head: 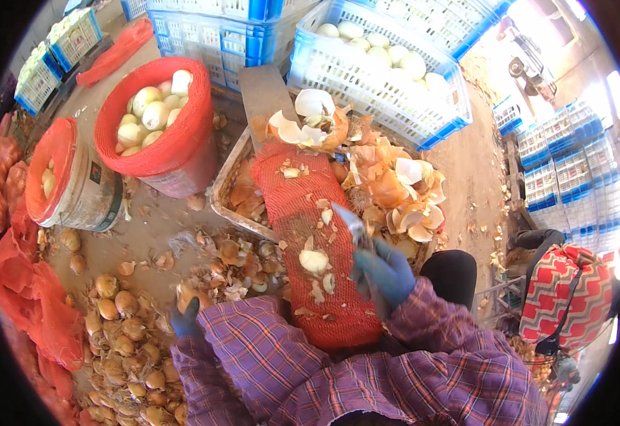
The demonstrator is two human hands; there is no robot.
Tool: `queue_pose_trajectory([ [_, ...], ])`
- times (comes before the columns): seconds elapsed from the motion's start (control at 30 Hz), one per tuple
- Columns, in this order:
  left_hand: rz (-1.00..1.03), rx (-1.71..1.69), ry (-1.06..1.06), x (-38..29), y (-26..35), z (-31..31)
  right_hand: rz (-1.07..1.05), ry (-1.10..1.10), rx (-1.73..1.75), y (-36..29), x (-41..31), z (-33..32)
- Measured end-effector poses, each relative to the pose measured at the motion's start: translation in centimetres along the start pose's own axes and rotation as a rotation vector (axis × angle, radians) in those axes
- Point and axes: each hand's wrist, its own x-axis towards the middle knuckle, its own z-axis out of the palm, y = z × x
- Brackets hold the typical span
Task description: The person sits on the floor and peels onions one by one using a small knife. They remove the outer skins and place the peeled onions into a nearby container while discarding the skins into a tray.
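Note:
My right hand, in a blue-grey glove, is closed around a knife. Its blade points up and left above the red mesh that covers a long surface between my legs. On that mesh lie a pale piece of onion and scraps of skin. Low on the left, my gloved left hand holds a brown onion, partly hidden by the hand and sleeve. Beside that arm is a heap of unpeeled onions on the floor.
Peeled onions fill a red mesh-lined bucket; a white bucket stands left of it. Ahead is a blue-and-white crate of peeled onions. Onion skins pile over a shallow tray. Red net sacks lie left.

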Motion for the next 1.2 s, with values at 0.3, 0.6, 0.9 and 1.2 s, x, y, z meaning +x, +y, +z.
queue_pose_trajectory([
  [0.3,0.799,0.825,-0.589,-8.0,27.3,12.4,-0.002,0.004,0.289,3.8,-1.6,-4.9],
  [0.6,1.011,0.947,-0.511,-11.2,24.9,22.7,-0.056,0.001,0.335,5.3,-1.7,-6.2],
  [0.9,1.147,0.875,-0.443,-11.8,24.1,24.2,-0.264,-0.118,0.03,6.5,2.0,-5.8],
  [1.2,1.074,0.874,-0.47,-10.2,23.4,23.7,-0.386,-0.035,-0.52,6.0,3.5,-3.3],
])
